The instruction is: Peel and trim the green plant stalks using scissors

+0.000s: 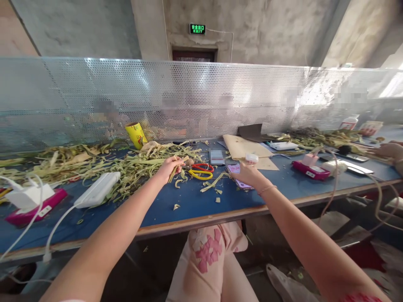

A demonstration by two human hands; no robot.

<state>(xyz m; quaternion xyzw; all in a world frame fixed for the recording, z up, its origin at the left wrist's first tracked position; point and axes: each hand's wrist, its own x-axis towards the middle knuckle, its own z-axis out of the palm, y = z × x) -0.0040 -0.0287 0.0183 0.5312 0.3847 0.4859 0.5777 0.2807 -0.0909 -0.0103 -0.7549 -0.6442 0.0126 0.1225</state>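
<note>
My left hand is closed around a thin pale-green plant strip, held just above the blue table beside a heap of green husks and stalks. My right hand rests on a phone with a pink case, fingers curled over it. Red and yellow scissors lie between the two hands. Small leaf scraps are scattered in front of them.
A perforated metal screen runs along the table's far edge. A yellow cup, cardboard sheets, white power banks with cables, and pink devices lie about. Another person's hand is at the far right.
</note>
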